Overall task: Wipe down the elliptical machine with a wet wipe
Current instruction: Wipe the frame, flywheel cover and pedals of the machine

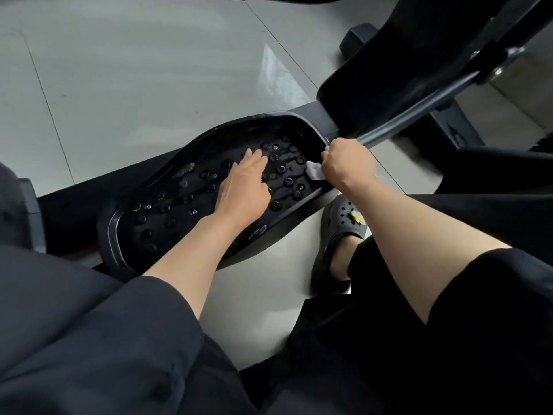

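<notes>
While the left hand (244, 187) lies flat, fingers straight, on the studded foot pedal (167, 217), apparently steadying it, the right hand (348, 164) bunches a white wet wipe (314, 170) in curled fingers. Just beyond that grip runs the pedal's raised front rim; above it a grey bar (416, 115); below the wrist, a black clog (344, 223).

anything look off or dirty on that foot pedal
Yes. The foot pedal has a grey smudge near its far rim, left of the left hand, pale against the black. The right hand grips the wet wipe at the opposite end.
</notes>
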